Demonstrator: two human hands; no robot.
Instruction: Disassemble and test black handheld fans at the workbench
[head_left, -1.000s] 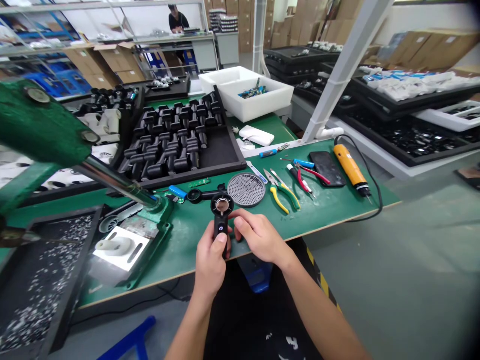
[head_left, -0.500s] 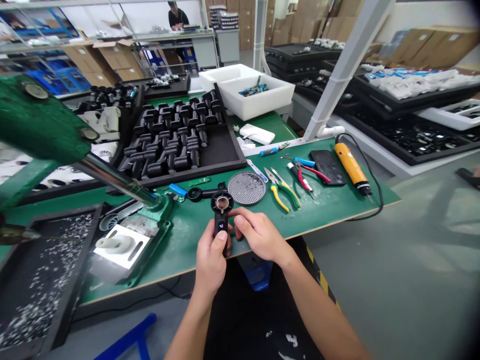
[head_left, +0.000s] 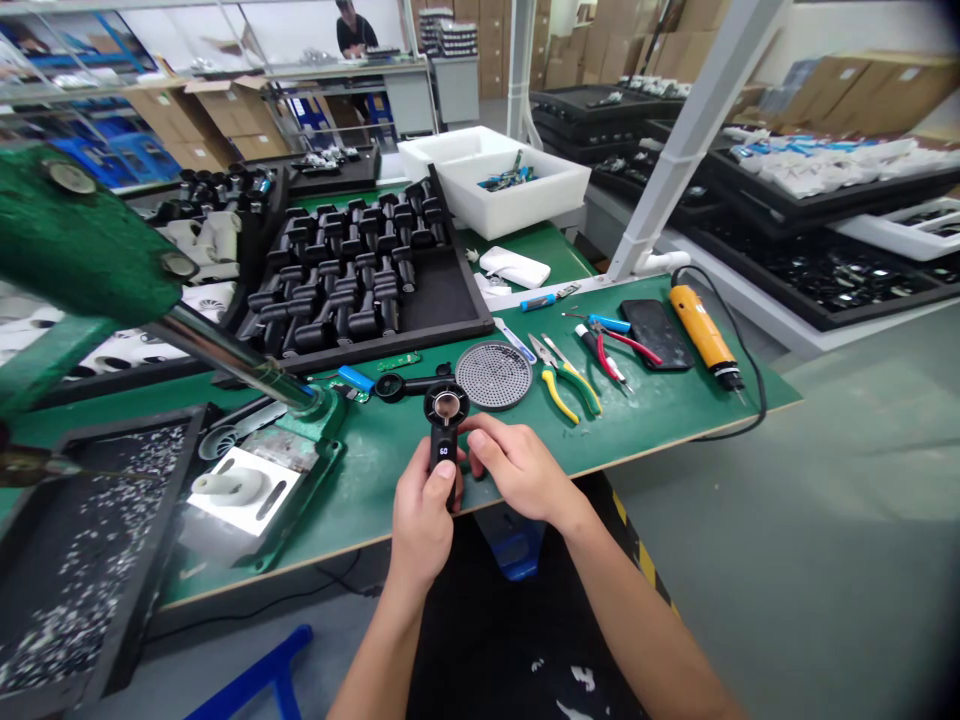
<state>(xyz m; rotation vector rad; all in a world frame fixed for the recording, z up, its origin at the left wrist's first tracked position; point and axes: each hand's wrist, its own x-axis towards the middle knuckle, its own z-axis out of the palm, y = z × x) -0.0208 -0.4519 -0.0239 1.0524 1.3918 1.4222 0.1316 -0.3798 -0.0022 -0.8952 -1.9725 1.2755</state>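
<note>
Right at the counter's (head_left: 660,410) near edge, the left hand (head_left: 421,520) clasps the handle of a black fan (head_left: 445,408), thumb pressed just below its lit display (head_left: 443,450). The right hand (head_left: 514,470) curls against the handle's side; whether it grips, I cannot tell. A mesh disc (head_left: 493,375) lies just behind.

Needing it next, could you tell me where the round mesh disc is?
Head view: the mesh disc lies mid-bench, just left of the yellow pliers.
</note>
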